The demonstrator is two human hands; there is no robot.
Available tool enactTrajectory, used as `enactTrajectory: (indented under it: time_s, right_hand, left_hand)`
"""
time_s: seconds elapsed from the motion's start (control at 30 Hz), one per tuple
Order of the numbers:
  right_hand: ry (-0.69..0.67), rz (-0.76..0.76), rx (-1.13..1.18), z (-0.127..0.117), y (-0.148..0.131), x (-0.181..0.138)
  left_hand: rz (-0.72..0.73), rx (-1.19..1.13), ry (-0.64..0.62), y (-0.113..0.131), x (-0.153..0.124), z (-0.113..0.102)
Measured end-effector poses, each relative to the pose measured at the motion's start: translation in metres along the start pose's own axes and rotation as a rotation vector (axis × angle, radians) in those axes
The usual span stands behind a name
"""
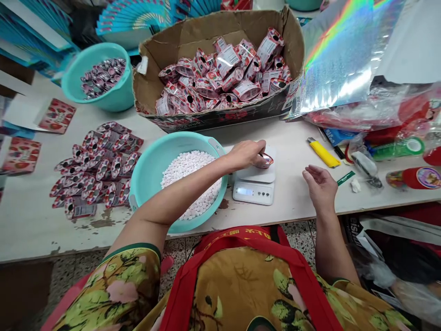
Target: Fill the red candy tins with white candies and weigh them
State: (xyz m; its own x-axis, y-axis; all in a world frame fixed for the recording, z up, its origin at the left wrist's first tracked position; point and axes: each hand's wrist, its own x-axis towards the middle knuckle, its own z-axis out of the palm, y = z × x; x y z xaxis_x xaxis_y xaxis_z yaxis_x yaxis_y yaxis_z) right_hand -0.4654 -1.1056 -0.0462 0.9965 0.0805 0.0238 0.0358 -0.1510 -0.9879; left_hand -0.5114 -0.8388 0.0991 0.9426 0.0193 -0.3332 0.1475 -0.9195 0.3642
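Note:
My left hand [246, 154] reaches over the small white digital scale [255, 183] and is closed on a small red-and-silver packet [266, 160] that rests on the scale's platform. My right hand [320, 184] hovers just right of the scale, fingers loosely curled and apart, holding nothing. A teal basin [149, 170] of small white pellets [188, 168] stands left of the scale, under my left forearm.
A cardboard box [292, 32] full of red-and-white packets sits behind. Several flat packets [96, 165] lie in rows at left. A second teal bowl [120, 94] holds more packets. A yellow utility knife [323, 152], tape and bags clutter the right side.

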Motion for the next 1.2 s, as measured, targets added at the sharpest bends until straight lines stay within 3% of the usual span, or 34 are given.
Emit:
enactTrajectory:
  time_s: [0.13, 0.3, 0.4, 0.67, 0.83, 1.0, 1.2]
  right_hand:
    - [0.005, -0.009, 0.004, 0.0, 0.001, 0.002]
    - [0.002, -0.019, 0.018, 0.0, 0.008, 0.006]
    - [0.01, -0.03, 0.028, 0.002, 0.01, 0.006]
    - [0.005, -0.067, 0.04, 0.008, 0.007, 0.003]
    - [0.003, -0.054, 0.024, 0.009, 0.006, 0.003]
    - [-0.007, -0.029, 0.04, 0.015, 0.004, -0.001]
    - [-0.026, 0.012, 0.038, 0.011, 0.002, -0.001]
  left_hand:
    - [0.023, -0.375, 0.083, -0.006, 0.001, -0.002]
    - [-0.225, -1.209, 0.254, -0.028, -0.017, -0.021]
    - [-0.263, -1.364, 0.367, -0.043, -0.036, -0.031]
    - [-0.233, -1.369, 0.426, -0.069, -0.075, -0.04]
    - [-0.274, -1.313, 0.364, -0.073, -0.087, -0.035]
    - [-0.243, -1.096, 0.223, -0.052, -0.073, -0.013]
    - [-0.014, -0.632, 0.159, -0.025, -0.038, 0.005]
